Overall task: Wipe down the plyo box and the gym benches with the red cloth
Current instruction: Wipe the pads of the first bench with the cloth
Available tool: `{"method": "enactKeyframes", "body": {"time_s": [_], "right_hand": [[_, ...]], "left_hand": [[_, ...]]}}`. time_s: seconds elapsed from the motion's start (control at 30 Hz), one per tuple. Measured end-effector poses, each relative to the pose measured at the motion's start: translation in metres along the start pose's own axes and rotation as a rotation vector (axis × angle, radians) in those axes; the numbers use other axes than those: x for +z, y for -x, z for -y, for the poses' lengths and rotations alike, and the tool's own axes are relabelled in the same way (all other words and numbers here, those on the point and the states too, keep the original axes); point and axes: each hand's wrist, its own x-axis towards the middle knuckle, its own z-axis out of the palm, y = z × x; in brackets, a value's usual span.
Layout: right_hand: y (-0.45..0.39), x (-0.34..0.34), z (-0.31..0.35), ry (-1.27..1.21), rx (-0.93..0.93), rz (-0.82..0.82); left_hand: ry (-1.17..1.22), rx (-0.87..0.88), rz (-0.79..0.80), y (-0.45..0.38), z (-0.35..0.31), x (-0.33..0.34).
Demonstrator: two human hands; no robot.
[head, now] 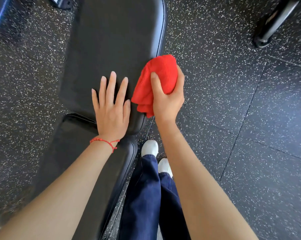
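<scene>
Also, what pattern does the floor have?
Black floor with small white speckles, seen in the head view.

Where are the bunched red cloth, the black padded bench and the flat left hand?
Red cloth (161, 75), head view, upper bunched fold.
Black padded bench (111, 40), head view, bare top of long pad.
Left hand (111, 111), head view, back of hand.

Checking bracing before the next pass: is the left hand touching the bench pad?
Touching. The head view shows the left hand lying flat, fingers spread, on the black bench pad, with no gap visible under the palm.
</scene>
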Motion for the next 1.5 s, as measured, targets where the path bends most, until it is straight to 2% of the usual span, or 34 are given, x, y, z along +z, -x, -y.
{"method": "enactKeyframes", "body": {"time_s": [0.17, 0.37, 0.5, 0.8, 1.0, 1.27, 1.4, 1.5], "right_hand": [[0.024, -0.009, -0.022, 0.015, 0.038, 0.044], [0.039, -0.014, -0.035, 0.017, 0.106, 0.057], [0.021, -0.004, -0.018, -0.003, 0.069, 0.005], [-0.083, 0.025, 0.059, 0.036, -0.102, -0.081], [-0.069, 0.022, 0.055, 0.072, -0.072, -0.092], [-0.034, 0.003, 0.036, 0.137, 0.004, 0.021], [-0.025, -0.021, 0.033, 0.239, -0.030, 0.126], [-0.022, -0.041, 0.034, 0.299, -0.051, 0.120]], "left_hand": [[0.107, -0.047, -0.056, -0.009, 0.002, -0.013], [0.105, 0.009, -0.091, -0.060, 0.005, -0.022], [0.044, 0.035, -0.065, -0.095, 0.007, -0.016], [0.000, 0.050, -0.069, -0.098, 0.010, -0.006], [0.006, 0.055, -0.063, -0.098, 0.009, -0.006], [0.005, 0.062, -0.060, -0.096, 0.010, -0.006], [0.010, 0.044, -0.013, -0.097, 0.006, -0.012], [0.027, 0.028, 0.024, -0.098, 0.000, -0.019]]}}
